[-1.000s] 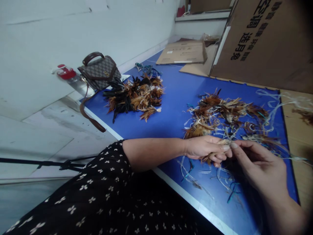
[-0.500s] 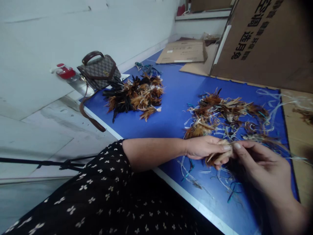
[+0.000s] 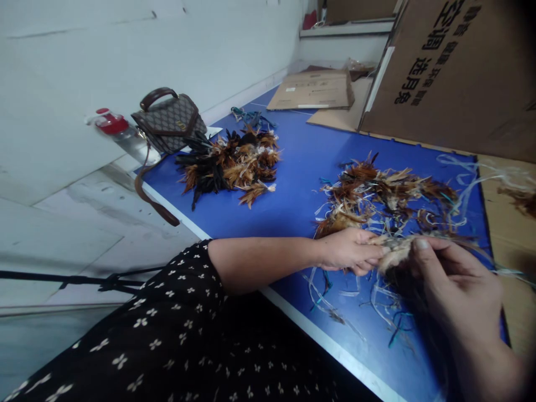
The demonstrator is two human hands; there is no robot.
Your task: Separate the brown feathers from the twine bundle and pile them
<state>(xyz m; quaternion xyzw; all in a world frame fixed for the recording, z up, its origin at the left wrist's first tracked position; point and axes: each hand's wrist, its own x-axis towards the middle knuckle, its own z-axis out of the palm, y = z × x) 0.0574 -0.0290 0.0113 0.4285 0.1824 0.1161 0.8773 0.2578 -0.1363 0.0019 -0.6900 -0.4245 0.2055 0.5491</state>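
My left hand [image 3: 349, 251] is closed around one end of a feather bunch [image 3: 396, 255], pale and fluffy where it shows between my hands. Thumb and fingertips of my right hand [image 3: 456, 279] pinch the other side of that bunch. Just beyond my hands lies a loose pile of brown feathers [image 3: 372, 181], mixed with thin white strands and bits of teal string. More clear strands and a teal string [image 3: 400, 329] are scattered on the blue tabletop nearer my body.
A second pile of black and brown feathers [image 3: 230, 162] lies left on the blue table [image 3: 293, 201]. Behind it are a patterned handbag [image 3: 170, 123] and a red-capped bottle [image 3: 121, 131]. Flat cardboard [image 3: 312, 89] sits at the back, and a large cardboard panel [image 3: 456, 84] stands at right.
My hands have drawn slightly apart, the right one moving rightward. More of the pale, fluffy part of the feather bunch now shows between them.
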